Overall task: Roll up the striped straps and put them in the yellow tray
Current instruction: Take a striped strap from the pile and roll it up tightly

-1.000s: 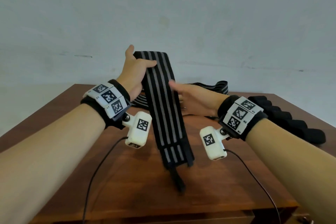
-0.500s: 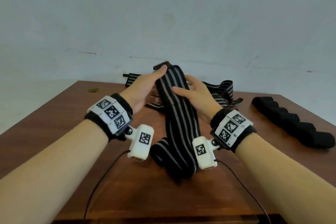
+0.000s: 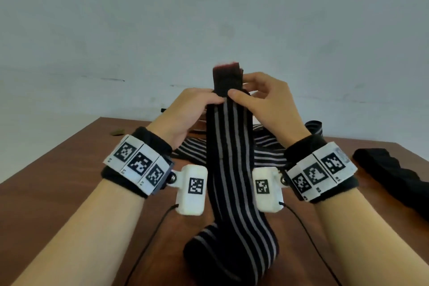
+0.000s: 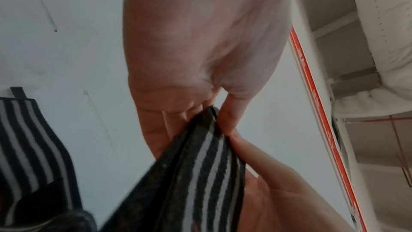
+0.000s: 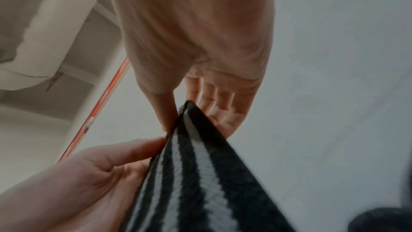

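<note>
Striped strap [image 3: 228, 169]: held upright above the table [image 3: 69, 193], long axis near vertical, plain black end tab [image 3: 227, 81] uppermost, lower end slumped in a fold on the wood. Left hand [image 3: 185, 114] and right hand [image 3: 267, 104] both pinch it just below the tab, thumbs in front, fingers behind. Step, as judged: starting the roll; next, turn the tab over tightly and wind downward. More straps [image 3: 267, 146] lie behind (yellow tray not in view).

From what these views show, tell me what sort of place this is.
Probably a plain indoor work or recording room: a brown wooden table against a bare pale wall, and, in the wrist views, white shelving. Both hands hold a striped strap.
</note>
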A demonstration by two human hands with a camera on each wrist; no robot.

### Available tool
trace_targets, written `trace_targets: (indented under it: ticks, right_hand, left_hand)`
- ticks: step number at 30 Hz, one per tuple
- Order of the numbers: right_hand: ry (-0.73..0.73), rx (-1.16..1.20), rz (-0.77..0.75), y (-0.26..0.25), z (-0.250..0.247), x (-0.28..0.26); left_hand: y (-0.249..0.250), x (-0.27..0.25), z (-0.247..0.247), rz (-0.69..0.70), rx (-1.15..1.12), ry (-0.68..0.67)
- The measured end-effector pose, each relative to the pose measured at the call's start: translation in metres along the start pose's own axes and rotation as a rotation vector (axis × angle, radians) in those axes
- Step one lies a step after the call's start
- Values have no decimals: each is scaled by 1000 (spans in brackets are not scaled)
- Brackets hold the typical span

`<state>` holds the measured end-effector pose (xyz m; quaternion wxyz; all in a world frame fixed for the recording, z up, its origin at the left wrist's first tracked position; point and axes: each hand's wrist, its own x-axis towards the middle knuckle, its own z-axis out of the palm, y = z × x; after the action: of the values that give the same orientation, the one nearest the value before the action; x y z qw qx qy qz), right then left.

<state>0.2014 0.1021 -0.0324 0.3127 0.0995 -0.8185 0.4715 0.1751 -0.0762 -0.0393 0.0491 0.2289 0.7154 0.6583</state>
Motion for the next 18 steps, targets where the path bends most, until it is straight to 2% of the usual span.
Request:
trace_targets:
  ticks: [4,8,13,18]
  right_hand:
    - [71,65,11,23,13,12]
    - [27,38,13,42,20,13]
    - [15,53,58,46,14,12]
    - [75,67,76,42,6,12]
  left_hand:
    - [-17,23,-3,-52,-126,68]
    - [-33,36,0,-113,-203,115]
    - [-35,39,6,-95,-207,6]
    - [-31,36,10,-100,-357,-101]
